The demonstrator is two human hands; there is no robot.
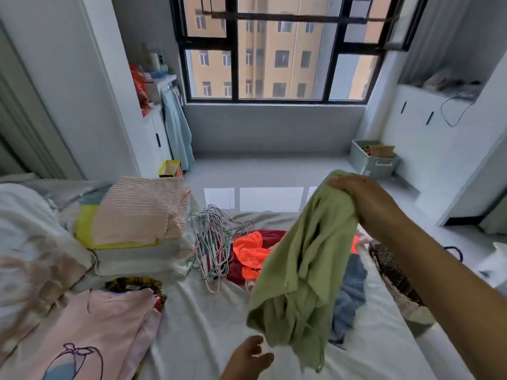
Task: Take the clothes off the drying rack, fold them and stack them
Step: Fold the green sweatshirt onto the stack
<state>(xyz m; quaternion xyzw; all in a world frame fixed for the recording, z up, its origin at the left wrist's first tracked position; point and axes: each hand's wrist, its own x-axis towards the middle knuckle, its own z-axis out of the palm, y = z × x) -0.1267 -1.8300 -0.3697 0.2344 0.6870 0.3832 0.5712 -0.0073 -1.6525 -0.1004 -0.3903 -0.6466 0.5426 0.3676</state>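
Pale-green crumpled cloth garment (pixel 304 264) hangs over the white bedsheet (pixel 197 319) from my right hand (pixel 365 204), fingers clenched on its top; my left hand (pixel 249 357) hovers slack and empty beneath, so folding begins, I judge, by catching the hem.

The green garment (pixel 304 270) hides much of the blue cloth (pixel 352 300) and the right part of the orange cloth (pixel 248 250), and the fingers of the right hand (pixel 362 204) are lost in its folds. The left hand (pixel 248 357) and pink top (pixel 90 333) are cut by the near edge; the forearm (pixel 439 283) covers part of the basket (pixel 389 272).
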